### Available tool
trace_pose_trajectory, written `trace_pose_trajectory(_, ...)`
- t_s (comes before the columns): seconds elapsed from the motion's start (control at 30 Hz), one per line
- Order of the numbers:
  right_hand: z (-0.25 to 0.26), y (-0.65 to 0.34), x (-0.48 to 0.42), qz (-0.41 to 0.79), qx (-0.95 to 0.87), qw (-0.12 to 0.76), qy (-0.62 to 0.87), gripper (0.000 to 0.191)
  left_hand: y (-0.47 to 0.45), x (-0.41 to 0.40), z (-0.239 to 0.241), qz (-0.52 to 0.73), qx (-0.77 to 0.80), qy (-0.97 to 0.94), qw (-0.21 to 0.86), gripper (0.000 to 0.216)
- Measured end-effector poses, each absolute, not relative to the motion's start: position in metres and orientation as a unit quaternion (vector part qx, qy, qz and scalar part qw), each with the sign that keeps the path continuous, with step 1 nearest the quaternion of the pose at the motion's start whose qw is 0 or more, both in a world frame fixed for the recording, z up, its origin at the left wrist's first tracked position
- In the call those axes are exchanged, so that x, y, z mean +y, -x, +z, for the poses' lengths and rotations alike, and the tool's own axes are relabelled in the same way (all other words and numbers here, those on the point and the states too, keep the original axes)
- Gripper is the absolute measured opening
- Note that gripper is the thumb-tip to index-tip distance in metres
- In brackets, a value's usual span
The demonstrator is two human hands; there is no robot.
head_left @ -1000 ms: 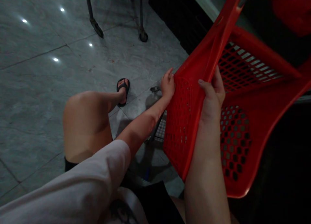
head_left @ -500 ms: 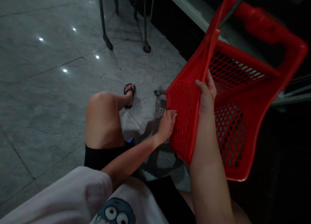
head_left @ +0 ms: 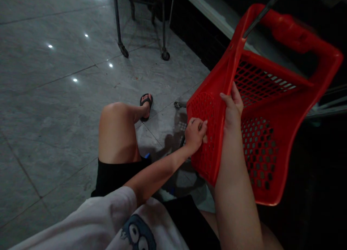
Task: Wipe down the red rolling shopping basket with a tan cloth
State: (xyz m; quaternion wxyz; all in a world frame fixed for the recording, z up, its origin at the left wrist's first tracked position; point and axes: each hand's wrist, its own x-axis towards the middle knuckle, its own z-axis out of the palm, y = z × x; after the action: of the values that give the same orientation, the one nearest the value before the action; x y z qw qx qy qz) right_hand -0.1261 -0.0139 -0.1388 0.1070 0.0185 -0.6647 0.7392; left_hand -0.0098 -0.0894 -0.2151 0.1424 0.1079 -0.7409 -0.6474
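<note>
The red plastic basket [head_left: 260, 152] looks light and stiff, best gripped at its rim; the right hand [head_left: 231, 110] clasps that rim, fingers closed; the left hand [head_left: 195, 133] has its fingers bunched together, pinching the mesh side.

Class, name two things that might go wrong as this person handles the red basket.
The left hand presses on the perforated side wall of the red basket, so a fingertip might catch in a hole. The right hand grips the tilted basket by one edge; a slip might drop it toward the bare knee or the sandalled foot.
</note>
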Motion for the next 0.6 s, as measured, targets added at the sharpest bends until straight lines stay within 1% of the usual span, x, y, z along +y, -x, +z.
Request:
trace_pose_trajectory(0.1, -0.140, 0.123, -0.012, 0.736, -0.668, 0.105, -0.024, 0.057, 0.078, -0.093, -0.221, -0.647, -0.736, -0.122, 0.155, 0.038)
trace_pose_trajectory(0.2, -0.141, 0.122, -0.010, 0.721, -0.684, 0.102, -0.026, 0.055, 0.137, -0.100, -0.236, -0.654, -0.719, -0.144, 0.184, 0.041)
trace_pose_trajectory(0.37, -0.138, 0.116, -0.013, 0.709, -0.699, 0.094, -0.017, 0.054, 0.201, -0.112, -0.255, -0.660, -0.692, -0.218, 0.194, 0.041)
trace_pose_trajectory(0.47, -0.135, 0.111, -0.018, 0.711, -0.697, 0.093, -0.007, 0.055, 0.196, -0.111, -0.256, -0.655, -0.696, -0.222, 0.193, 0.043)
trace_pose_trajectory(0.6, -0.136, 0.111, -0.019, 0.714, -0.692, 0.105, -0.010, 0.053, 0.132, -0.100, -0.252, -0.659, -0.712, -0.154, 0.187, 0.049)
